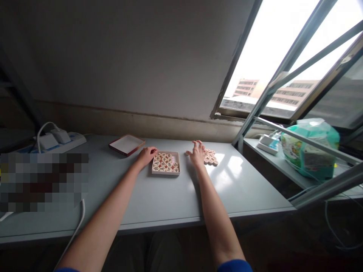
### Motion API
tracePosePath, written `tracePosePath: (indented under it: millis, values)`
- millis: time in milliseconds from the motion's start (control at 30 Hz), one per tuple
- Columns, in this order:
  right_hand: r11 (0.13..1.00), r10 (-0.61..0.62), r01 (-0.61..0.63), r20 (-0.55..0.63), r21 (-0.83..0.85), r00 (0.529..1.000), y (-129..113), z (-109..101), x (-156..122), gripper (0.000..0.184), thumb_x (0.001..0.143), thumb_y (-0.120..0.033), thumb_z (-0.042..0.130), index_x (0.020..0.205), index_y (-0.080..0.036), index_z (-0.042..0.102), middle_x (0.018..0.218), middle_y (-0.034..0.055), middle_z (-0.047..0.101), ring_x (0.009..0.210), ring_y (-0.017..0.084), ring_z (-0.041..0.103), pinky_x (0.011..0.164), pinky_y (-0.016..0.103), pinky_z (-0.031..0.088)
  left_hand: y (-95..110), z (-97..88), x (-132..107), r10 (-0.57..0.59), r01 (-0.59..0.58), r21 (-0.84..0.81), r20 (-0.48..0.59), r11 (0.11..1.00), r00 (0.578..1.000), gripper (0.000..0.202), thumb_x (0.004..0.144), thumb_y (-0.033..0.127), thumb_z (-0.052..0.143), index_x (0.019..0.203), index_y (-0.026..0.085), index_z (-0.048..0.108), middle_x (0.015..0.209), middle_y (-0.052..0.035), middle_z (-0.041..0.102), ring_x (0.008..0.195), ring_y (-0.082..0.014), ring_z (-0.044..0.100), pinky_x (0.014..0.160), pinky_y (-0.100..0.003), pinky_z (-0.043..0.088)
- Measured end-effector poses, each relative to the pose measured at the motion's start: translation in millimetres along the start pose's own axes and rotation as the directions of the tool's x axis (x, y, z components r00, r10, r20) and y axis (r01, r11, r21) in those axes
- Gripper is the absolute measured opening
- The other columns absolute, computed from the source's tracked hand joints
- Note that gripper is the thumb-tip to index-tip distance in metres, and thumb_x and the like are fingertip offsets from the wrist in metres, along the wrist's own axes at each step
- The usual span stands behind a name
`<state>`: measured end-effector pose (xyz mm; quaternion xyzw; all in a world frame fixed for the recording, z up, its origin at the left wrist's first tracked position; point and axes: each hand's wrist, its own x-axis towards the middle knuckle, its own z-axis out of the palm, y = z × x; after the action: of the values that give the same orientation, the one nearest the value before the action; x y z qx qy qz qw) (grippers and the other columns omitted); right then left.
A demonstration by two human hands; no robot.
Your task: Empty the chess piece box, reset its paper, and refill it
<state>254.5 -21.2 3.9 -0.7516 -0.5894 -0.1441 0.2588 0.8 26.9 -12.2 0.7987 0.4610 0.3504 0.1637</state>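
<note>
A small open box [166, 172] lies on the grey table [159, 200], filled with several round wooden chess pieces [166, 162] bearing dark characters. My left hand [146, 155] rests against the box's left edge, fingers curled and touching its rim. My right hand [196, 153] hovers to the right of the box with fingers spread, beside a loose group of the same wooden pieces [210, 156] lying on the table. Nothing shows inside either hand.
The box's red-rimmed lid [126, 144] lies behind my left hand. A white power strip with plugs [56, 140] sits at far left. A window frame [272, 109] rises at right, with a green plastic bag [310, 148] and another power strip [268, 143] on the sill.
</note>
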Motion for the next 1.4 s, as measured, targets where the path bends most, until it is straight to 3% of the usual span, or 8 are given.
tracePosePath:
  millis: [167,233,333,433,533,800,1233,1400]
  values:
    - [0.991,0.122,-0.128,-0.117,-0.048,0.986,17,4,1,0.058,0.079,-0.028,0.044,0.132,-0.021,0.021,0.141,0.0128,0.006,0.125,0.029,0.008,0.090,0.052,0.021,-2,1.9,1,-0.006,0.006,0.004,0.003,1.000,1.000,0.028,0.076,0.030,0.044,0.085,0.014,0.065,0.082,-0.0072,0.067,0.075,-0.0172,0.059,0.068,-0.024,0.043]
    - [0.989,0.144,-0.148,-0.154,-0.011,0.978,15,-1,2,0.058,0.080,-0.031,0.043,0.132,-0.018,0.020,0.140,0.0148,0.008,0.124,0.029,0.011,0.091,0.051,0.022,-2,1.8,1,-0.008,0.008,0.010,0.009,1.000,1.000,0.028,0.076,0.030,0.043,0.085,0.014,0.065,0.083,-0.0073,0.067,0.076,-0.0172,0.059,0.068,-0.024,0.043]
    - [0.997,-0.018,0.031,-0.167,0.074,0.986,-4,-17,3,0.045,0.083,-0.032,0.041,0.126,-0.019,0.033,0.132,0.0138,0.029,0.117,0.026,0.027,0.090,0.043,0.026,1,0.4,-1,-0.019,0.019,0.030,0.020,0.999,1.000,0.028,0.077,0.029,0.042,0.086,0.014,0.064,0.084,-0.0080,0.067,0.076,-0.0174,0.059,0.069,-0.024,0.043]
    - [0.929,-0.327,0.321,-0.001,0.181,0.945,-29,-35,-2,0.025,0.087,-0.031,0.038,0.104,-0.022,0.055,0.107,0.0080,0.052,0.100,0.020,0.043,0.085,0.034,0.030,3,-1.1,-2,-0.031,0.030,0.040,0.024,0.999,0.999,0.029,0.077,0.029,0.042,0.087,0.013,0.064,0.085,-0.0086,0.067,0.076,-0.0176,0.059,0.069,-0.025,0.042]
    - [0.843,-0.528,0.451,0.293,0.292,0.797,-40,-45,-12,0.019,0.082,-0.036,0.050,0.086,-0.024,0.064,0.094,0.0045,0.057,0.088,0.018,0.049,0.078,0.030,0.032,4,-2.0,-2,-0.037,0.036,0.033,0.027,0.999,0.999,0.029,0.077,0.030,0.042,0.087,0.014,0.064,0.084,-0.0083,0.067,0.076,-0.0174,0.059,0.069,-0.025,0.042]
    - [0.805,-0.580,0.410,0.420,0.430,0.698,-34,-39,-15,0.018,0.069,-0.039,0.066,0.080,-0.025,0.067,0.089,0.0022,0.059,0.085,0.018,0.051,0.073,0.026,0.032,3,-3.7,-2,-0.037,0.037,0.011,0.033,0.999,0.999,0.030,0.077,0.032,0.042,0.087,0.014,0.065,0.081,-0.0074,0.067,0.074,-0.0176,0.060,0.069,-0.025,0.042]
    - [0.739,-0.636,0.442,0.310,0.508,0.706,-27,-39,-11,0.019,0.063,-0.040,0.071,0.074,-0.025,0.070,0.089,0.0044,0.055,0.089,0.018,0.047,0.079,0.028,0.034,1,-3.3,-2,-0.009,0.008,0.030,0.030,1.000,0.999,0.029,0.077,0.031,0.042,0.086,0.015,0.065,0.084,-0.0072,0.067,0.077,-0.0176,0.060,0.070,-0.024,0.042]
    - [0.779,-0.512,0.313,0.262,0.544,0.818,-19,-45,-7,0.016,0.069,-0.036,0.066,0.079,-0.024,0.067,0.082,0.0006,0.060,0.076,0.015,0.051,0.067,0.024,0.035,1,-2.8,-2,-0.020,0.019,0.021,0.038,1.000,0.999,0.029,0.077,0.032,0.043,0.086,0.015,0.065,0.084,-0.0077,0.067,0.077,-0.0181,0.060,0.071,-0.025,0.042]
